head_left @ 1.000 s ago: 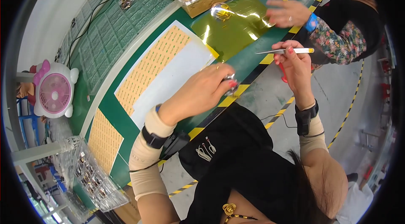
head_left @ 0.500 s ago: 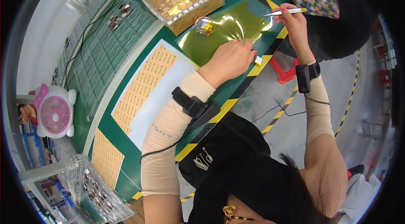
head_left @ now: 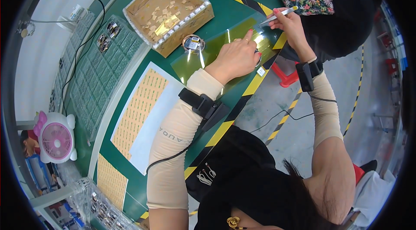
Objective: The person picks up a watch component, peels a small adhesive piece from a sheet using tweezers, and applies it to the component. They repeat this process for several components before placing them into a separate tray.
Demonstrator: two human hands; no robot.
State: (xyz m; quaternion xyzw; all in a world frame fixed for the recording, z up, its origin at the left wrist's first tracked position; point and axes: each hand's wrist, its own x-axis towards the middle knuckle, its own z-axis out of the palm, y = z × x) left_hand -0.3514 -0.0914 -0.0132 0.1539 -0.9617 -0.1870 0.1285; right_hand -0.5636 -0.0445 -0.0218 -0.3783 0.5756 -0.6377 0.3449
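Note:
My left hand (head_left: pixel 234 58) lies over a shiny yellow-green transparent film (head_left: pixel 184 67). Its index finger is stretched out onto the film, with the thumb apart from it; the remaining fingers are partly hidden. By the thumb, near the table edge, sits a small white square part (head_left: pixel 260 71), with a dark curved edge close to my fingers. My right hand (head_left: pixel 291 28) grips white tweezers (head_left: pixel 287 12) between thumb and fingers, their tips pointing left over the film's far end. A coiled ring with a small silver square part (head_left: pixel 193 43) rests at the film's left side.
Beyond the film stands a cardboard box (head_left: pixel 190 24) with small tan pieces inside. Left of my arm lie a white sheet with a tan sticker strip (head_left: pixel 141 113) and another tan sheet (head_left: pixel 112 182). Clear trays (head_left: pixel 104 74) and a pink fan (head_left: pixel 57 139) are farther left. Another person (head_left: pixel 338 9) sits ahead right.
My left index finger has stretched out across the film. The tweezers have come a little left and are tilted more steeply. The whole view has shifted slightly.

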